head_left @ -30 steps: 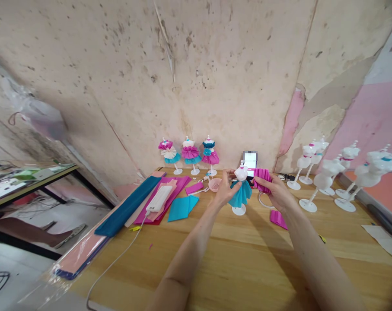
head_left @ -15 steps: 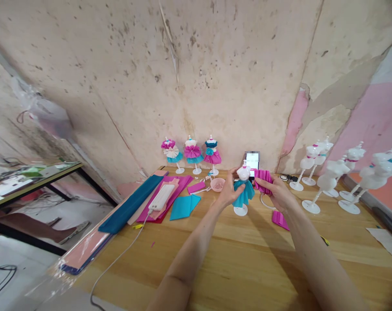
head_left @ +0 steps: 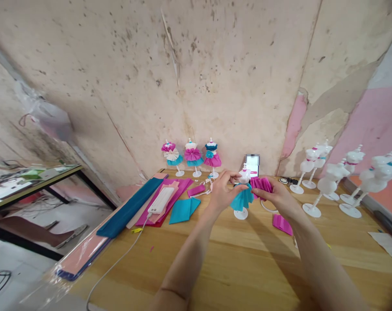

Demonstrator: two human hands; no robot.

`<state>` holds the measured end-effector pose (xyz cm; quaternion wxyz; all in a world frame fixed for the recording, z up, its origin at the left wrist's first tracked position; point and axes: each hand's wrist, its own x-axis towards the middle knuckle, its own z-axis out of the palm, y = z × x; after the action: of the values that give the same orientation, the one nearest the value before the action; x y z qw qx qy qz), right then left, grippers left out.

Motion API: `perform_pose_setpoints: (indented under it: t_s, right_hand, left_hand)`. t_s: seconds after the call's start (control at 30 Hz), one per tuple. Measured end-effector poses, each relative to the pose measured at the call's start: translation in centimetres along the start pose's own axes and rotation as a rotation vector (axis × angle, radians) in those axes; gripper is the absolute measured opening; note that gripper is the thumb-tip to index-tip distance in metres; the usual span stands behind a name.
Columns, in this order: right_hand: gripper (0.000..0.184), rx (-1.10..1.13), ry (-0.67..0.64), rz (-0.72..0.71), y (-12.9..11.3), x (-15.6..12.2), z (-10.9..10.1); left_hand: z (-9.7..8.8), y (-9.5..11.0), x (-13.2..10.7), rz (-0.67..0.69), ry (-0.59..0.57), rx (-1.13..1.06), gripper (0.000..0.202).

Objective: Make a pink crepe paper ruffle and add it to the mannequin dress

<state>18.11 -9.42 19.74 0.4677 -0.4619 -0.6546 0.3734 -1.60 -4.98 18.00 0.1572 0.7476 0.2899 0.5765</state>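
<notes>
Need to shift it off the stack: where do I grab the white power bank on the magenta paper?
Take the white power bank across its long sides, coming from above. It lies flat and narrow on the paper stack, so its top is open to the hands. The white cable leaves its near end, so keep off that end.

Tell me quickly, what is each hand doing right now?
Left hand: closed, holding the small white dress form with its teal paper skirt.
Right hand: closed, pinching pleated magenta paper.
</notes>
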Motion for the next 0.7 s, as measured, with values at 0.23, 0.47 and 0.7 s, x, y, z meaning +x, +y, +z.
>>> perform_pose_setpoints:
  t_s: [0.23,0.47,0.7]
  right_hand:
    - [0.04,-0.061,0.025,-0.118,-1.8,-1.0,0.9]
    - [0.03,0.093,-0.089,-0.01,-1.8,-1.4,0.7]
    - [0.032,0.115,-0.181,0.017,-2.0,-1.5,0.5]
  left_hand:
    - [0.5,3.3,0.1,-0.199,-0.179,-0.224,0.031]
    - [0.6,2.3,0.0,-0.39,-0.228,-0.596,0.033]
    - [0.3,2.1,0.2,-0.317,-0.295,-0.554,0.026]
